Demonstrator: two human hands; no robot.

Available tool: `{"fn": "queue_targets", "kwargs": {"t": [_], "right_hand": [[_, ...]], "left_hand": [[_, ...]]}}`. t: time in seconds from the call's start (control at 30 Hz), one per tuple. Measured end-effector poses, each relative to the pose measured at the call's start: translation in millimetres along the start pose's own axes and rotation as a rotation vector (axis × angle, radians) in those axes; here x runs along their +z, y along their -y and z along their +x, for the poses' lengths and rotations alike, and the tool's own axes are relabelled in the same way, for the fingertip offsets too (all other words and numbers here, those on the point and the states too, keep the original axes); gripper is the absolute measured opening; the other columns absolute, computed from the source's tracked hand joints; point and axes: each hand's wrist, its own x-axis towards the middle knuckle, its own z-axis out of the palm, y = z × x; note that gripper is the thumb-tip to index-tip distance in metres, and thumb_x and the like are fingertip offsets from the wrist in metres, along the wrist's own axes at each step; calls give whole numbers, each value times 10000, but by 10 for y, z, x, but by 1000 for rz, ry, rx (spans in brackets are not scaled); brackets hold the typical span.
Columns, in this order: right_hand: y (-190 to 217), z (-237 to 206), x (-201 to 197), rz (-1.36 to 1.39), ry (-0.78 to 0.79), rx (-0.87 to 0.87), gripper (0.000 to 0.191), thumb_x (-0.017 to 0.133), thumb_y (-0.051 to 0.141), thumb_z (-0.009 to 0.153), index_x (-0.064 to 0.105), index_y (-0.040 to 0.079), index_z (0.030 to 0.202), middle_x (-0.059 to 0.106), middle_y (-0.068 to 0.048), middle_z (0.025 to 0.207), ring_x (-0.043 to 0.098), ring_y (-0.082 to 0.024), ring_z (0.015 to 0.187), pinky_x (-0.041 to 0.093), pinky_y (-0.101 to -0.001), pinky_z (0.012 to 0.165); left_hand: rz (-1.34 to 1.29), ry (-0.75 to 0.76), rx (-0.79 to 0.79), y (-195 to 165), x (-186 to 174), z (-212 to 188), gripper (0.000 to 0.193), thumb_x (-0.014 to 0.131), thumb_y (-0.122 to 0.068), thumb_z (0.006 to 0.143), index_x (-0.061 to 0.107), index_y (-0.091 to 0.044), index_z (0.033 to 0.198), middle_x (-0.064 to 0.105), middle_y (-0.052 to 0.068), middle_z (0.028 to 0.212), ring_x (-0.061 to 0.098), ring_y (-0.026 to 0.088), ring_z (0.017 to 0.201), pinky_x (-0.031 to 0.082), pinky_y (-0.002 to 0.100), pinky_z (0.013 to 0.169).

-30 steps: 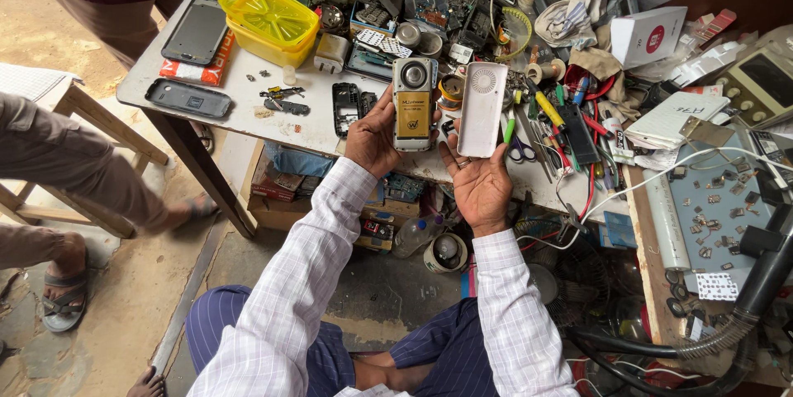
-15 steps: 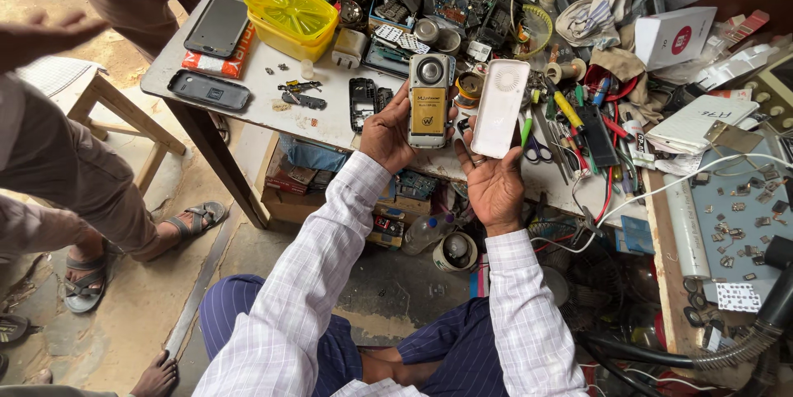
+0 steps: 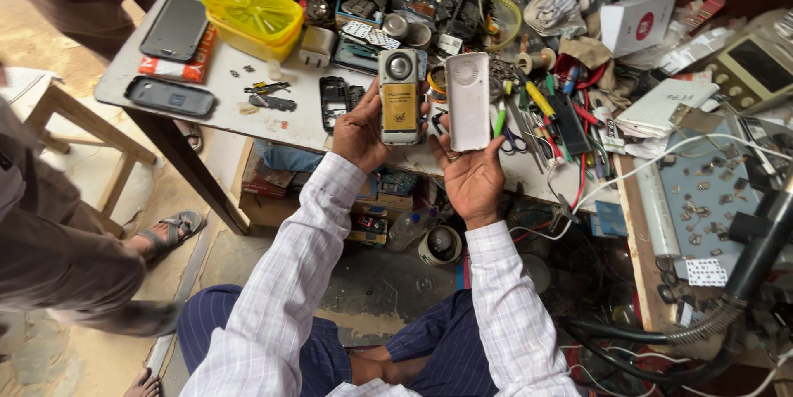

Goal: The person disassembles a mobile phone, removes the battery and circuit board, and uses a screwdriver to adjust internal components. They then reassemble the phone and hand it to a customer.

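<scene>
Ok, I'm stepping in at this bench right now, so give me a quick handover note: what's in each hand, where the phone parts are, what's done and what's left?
Left hand: holds the opened phone body upright, its back bare and the yellow battery showing.
Right hand: holds the white back cover upright beside the body, apart from it.
On the table: a black phone frame just left of the left hand, small loose parts, a dark phone shell and a yellow tray.
Done: the cover is off the body.
Left: cover and body are not joined; the frame and loose parts lie untouched.
</scene>
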Motion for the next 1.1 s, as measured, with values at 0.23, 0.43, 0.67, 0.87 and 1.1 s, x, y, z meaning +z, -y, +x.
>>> {"fn": "queue_targets", "kwargs": {"t": [0.23,0.43,0.67,0.87,1.1], "right_hand": [[29,-12,70,6,-13,6,686,417,491,1118,342,3,1595,558,-249,1474,659,-277,1227,408,-534,1235],[23,-17,34,24,-17,22,671,422,481,1114,353,20,1597,556,-238,1482,645,-288,1234,419,-523,1225],[5,17,-137,110,44,45,628,480,486,1138,472,66,1604,593,-194,1510,618,-317,1284,478,-407,1031],[54,0,-20,-70,-10,22,680,529,523,1093,426,127,1636,593,-144,1496,615,-258,1286,391,-497,1249],[79,-10,64,-135,-45,37,726,506,548,1108,404,69,1643,604,-144,1471,625,-238,1280,353,-542,1307]], "left_hand": [[8,-5,-6,-2,58,-4,602,380,-199,1117,169,-128,1676,469,280,1528,594,443,1295,540,600,1070],[35,-43,1,-1,-26,-2,601,379,-186,1110,182,-121,1675,475,273,1536,612,425,1277,548,584,1056],[21,-11,44,122,-428,110,565,508,-177,1150,298,-23,1652,558,226,1490,631,424,1267,524,580,1067],[-15,80,12,89,-426,103,587,460,-206,1144,246,-138,1686,476,212,1567,560,439,1349,490,601,1115],[23,36,-21,88,-308,98,576,371,-251,1157,175,-225,1698,401,203,1608,495,445,1385,478,623,1104]]}}
